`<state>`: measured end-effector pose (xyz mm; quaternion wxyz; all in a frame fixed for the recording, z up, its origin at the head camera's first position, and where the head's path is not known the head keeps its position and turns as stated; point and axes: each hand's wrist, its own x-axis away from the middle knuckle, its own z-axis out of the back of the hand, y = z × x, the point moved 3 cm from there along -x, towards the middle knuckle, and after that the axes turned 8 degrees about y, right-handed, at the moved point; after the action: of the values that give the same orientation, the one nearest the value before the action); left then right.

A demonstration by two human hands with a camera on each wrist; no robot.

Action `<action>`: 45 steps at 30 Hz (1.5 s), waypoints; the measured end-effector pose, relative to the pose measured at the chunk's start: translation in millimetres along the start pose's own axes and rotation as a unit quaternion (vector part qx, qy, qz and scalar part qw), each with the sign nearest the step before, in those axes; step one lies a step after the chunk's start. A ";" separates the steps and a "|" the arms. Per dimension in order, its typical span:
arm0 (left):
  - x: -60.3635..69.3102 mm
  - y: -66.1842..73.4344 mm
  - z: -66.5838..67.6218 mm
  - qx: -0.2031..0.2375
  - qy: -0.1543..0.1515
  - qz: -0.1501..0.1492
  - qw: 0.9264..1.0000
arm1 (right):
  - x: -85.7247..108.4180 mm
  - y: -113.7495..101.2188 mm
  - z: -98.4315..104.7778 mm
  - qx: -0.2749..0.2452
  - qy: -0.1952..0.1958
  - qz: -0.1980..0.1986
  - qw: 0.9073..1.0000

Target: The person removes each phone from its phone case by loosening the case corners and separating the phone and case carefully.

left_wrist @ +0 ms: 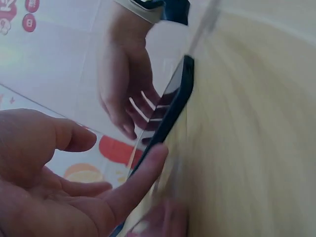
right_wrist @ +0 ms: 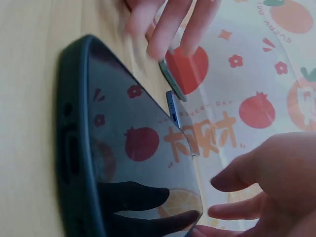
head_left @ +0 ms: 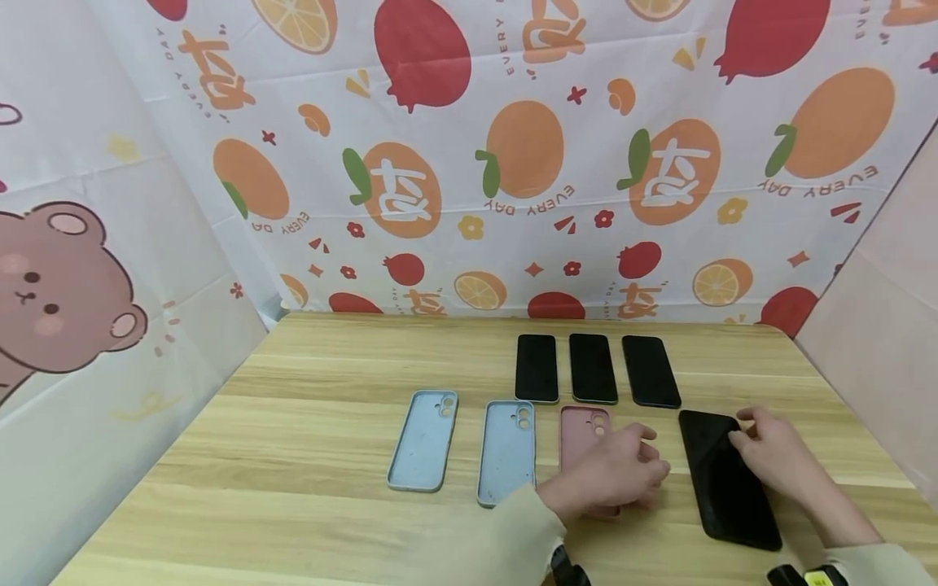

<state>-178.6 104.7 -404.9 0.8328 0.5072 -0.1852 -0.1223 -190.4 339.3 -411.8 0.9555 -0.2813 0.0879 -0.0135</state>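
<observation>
My left hand (head_left: 619, 472) hovers over the pink phone case (head_left: 580, 431), partly covering it, its fingers loosely bent around nothing. At the right lies a large black phone (head_left: 721, 480) with its glossy screen up; a dark raised rim runs round it in the right wrist view. My right hand (head_left: 777, 456) is at the upper right edge of this phone, thumb and fingers apart. In the right wrist view the right hand's fingers (right_wrist: 242, 173) are close to the screen and reflected in it; fingertip contact is unclear.
Two light blue phone cases (head_left: 423, 439) lie left of the pink one, open side up. Behind stand no walls but a fruit-print cloth (head_left: 528, 244). Three black phones (head_left: 593, 368) lie in a row towards the back of the wooden table (head_left: 315, 456).
</observation>
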 end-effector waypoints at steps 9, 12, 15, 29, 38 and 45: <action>-8.0 6.8 -29.9 0.199 -0.008 0.072 0.977 | 1.1 5.3 1.2 -0.006 -0.027 -0.038 0.999; -10.5 8.1 -35.1 0.238 -0.004 0.081 0.968 | 0.8 4.5 1.4 -0.023 -0.048 -0.050 0.997; -11.9 8.2 -36.7 0.265 -0.004 0.084 0.961 | 1.5 2.8 1.7 -0.036 -0.061 -0.062 0.996; -14.1 6.2 -34.5 0.346 -0.039 0.106 0.931 | 3.5 5.3 4.2 -0.084 -0.084 -0.085 0.989; -15.7 9.0 -39.4 0.386 -0.031 0.109 0.915 | 11.4 2.7 0.8 -0.193 -0.127 -0.106 0.967; -16.6 7.2 -41.5 0.401 -0.036 0.110 0.909 | 13.4 -2.6 -2.0 -0.232 -0.154 -0.106 0.955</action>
<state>-175.5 147.6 -418.9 0.5598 0.7703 -0.3033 0.0362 -177.4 335.0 -414.2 0.8592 -0.5012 -0.0895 -0.0501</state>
